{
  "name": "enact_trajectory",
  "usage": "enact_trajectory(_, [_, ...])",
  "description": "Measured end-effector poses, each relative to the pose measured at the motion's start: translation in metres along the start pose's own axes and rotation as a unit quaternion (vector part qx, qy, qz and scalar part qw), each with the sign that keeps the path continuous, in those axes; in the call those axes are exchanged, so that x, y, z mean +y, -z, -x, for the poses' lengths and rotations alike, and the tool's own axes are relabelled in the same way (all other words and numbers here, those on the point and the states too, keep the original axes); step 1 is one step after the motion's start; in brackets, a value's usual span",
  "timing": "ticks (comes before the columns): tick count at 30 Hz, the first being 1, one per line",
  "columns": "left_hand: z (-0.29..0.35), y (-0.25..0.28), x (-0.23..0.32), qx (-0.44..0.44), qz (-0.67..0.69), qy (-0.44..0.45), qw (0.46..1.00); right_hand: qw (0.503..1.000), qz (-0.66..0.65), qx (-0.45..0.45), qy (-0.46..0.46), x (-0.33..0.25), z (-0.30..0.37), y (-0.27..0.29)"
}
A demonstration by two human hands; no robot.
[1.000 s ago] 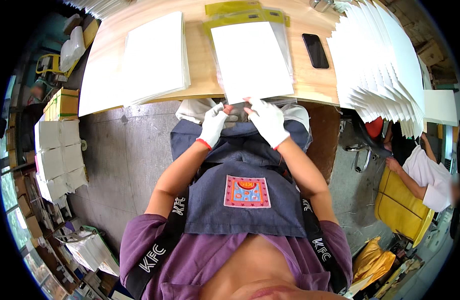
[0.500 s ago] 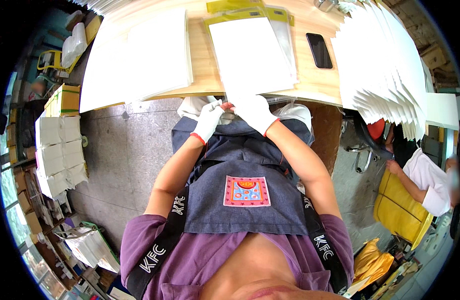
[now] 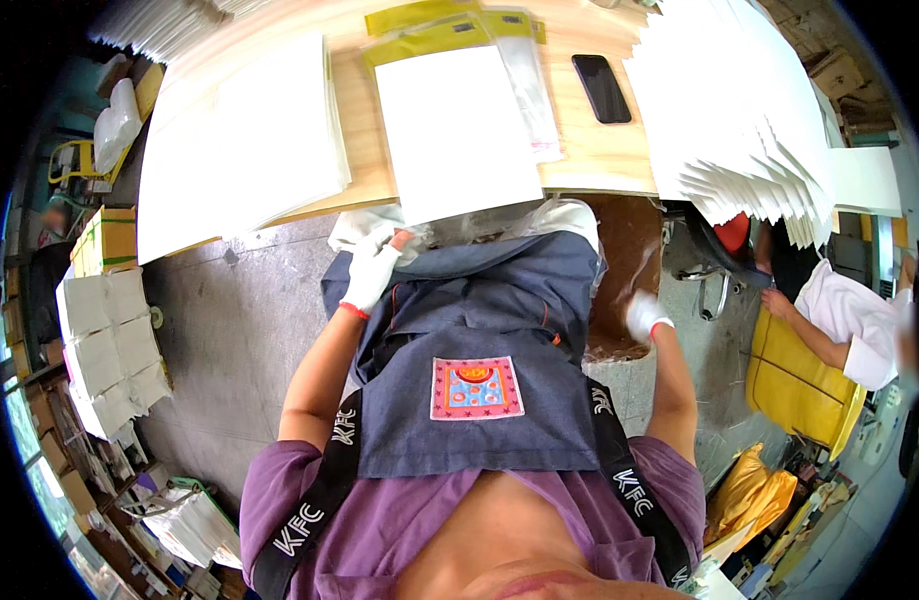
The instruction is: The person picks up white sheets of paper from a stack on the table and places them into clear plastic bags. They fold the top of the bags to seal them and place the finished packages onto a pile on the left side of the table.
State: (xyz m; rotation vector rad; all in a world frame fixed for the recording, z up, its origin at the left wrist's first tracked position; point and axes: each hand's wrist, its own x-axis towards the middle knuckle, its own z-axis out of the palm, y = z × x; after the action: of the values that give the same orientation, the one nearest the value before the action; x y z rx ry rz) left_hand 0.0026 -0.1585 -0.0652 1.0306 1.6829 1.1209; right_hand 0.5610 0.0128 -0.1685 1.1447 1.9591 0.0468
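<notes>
My left hand (image 3: 373, 272), in a white glove with a red cuff and bare fingertips, is raised above my lap at the table's near edge. Its fingers are curled together beside clear plastic (image 3: 470, 226); whether they pinch it is unclear. Just beyond lies a large white sheet (image 3: 458, 135), its near end jutting past the table edge, on clear sleeves with yellow-green tops (image 3: 420, 45). Low at my right side, my right hand (image 3: 644, 318) is smeared by motion, beside a brown box-like surface (image 3: 620, 270) with clear film on it. What it holds, if anything, cannot be seen.
White sheets (image 3: 270, 130) lie stacked on the table's left. A black phone (image 3: 601, 88) rests right of the sleeves. Fanned white sheets (image 3: 740, 120) fill the right end. Wrapped white packs (image 3: 110, 330) stand at far left; a person's white sleeve (image 3: 840, 310) shows at right.
My hands have parted: the right has swung down and right from the table edge, while the left stays near it. The white sheet now sits nearer my lap. The whole view has shifted slightly.
</notes>
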Motion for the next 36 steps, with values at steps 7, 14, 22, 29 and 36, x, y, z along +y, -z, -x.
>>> enact_trajectory(7, [0.0, -0.006, 0.022, 0.174, -0.393, -0.324, 0.843, 0.914, -0.348, 0.206, 0.019, -0.063, 0.057, 0.178])
enact_trajectory(14, [-0.016, -0.002, 0.035, 0.12, -0.407, -0.369, 0.827, 0.774, -0.276, 0.527, 0.217, -0.136, 0.031, 0.296])
enact_trajectory(22, [-0.012, -0.022, -0.025, 0.231, 0.32, 0.01, 0.919, 0.699, -0.631, 0.333, 0.051, -0.162, -0.004, 0.271])
enact_trajectory(29, [-0.004, 0.013, 0.025, 0.156, 0.127, -0.019, 0.979, 0.481, -0.851, 0.039, 0.207, -0.173, 0.001, 0.255])
enact_trajectory(36, [0.029, 0.112, 0.084, 0.368, 0.05, -0.123, 0.92, 0.505, -0.798, 0.012, 0.328, -0.236, 0.031, 0.389])
